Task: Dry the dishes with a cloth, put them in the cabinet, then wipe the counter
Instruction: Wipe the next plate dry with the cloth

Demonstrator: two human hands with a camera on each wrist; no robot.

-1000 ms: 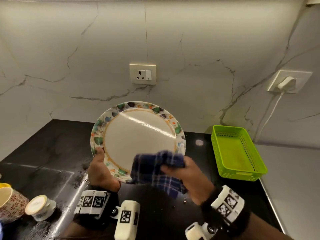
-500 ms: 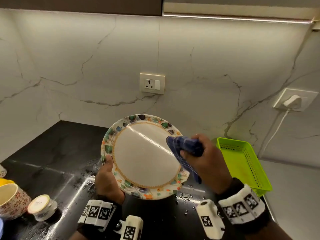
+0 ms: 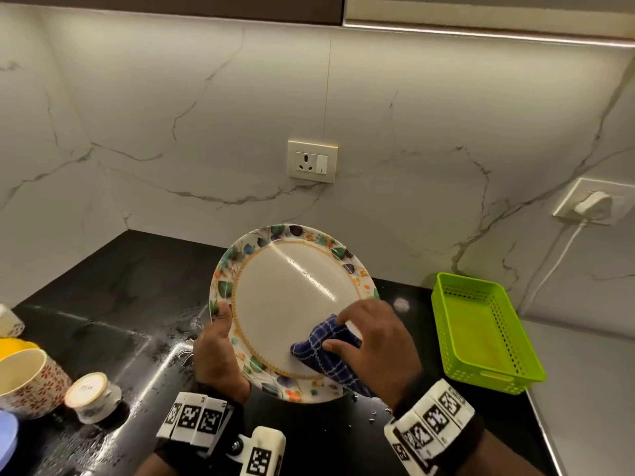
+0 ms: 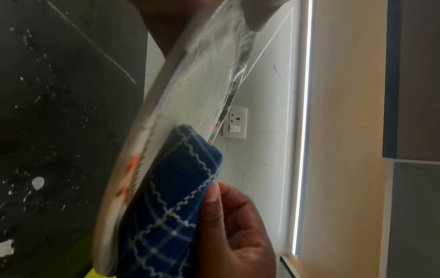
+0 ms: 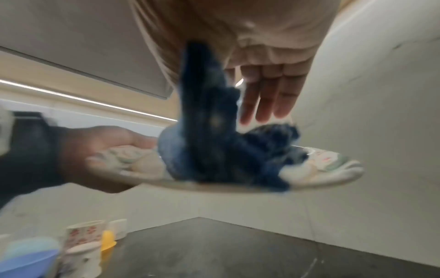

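Note:
A white plate (image 3: 288,304) with a leaf-and-flower rim is held tilted above the black counter (image 3: 113,297). My left hand (image 3: 220,334) grips its left rim, thumb on the front face and fingers hidden behind. My right hand (image 3: 371,338) holds a bunched blue checked cloth (image 3: 323,355) and presses it on the plate's lower right. In the left wrist view the cloth (image 4: 171,197) lies against the plate (image 4: 190,94), with my right hand's thumb (image 4: 214,203) on it. The blurred right wrist view shows the cloth (image 5: 214,141) on the plate (image 5: 321,165).
An empty green basket (image 3: 481,331) stands on the counter to the right. At the left edge are a patterned cup (image 3: 24,379), a small lidded jar (image 3: 91,393), a yellow item and a blue bowl (image 3: 7,438). Water drops lie on the counter below the plate. A cabinet underside (image 3: 171,8) runs overhead.
My right hand took the cloth from the plate's lower edge up to its right rim, then back down to the lower right. The left hand has kept its grip on the left rim.

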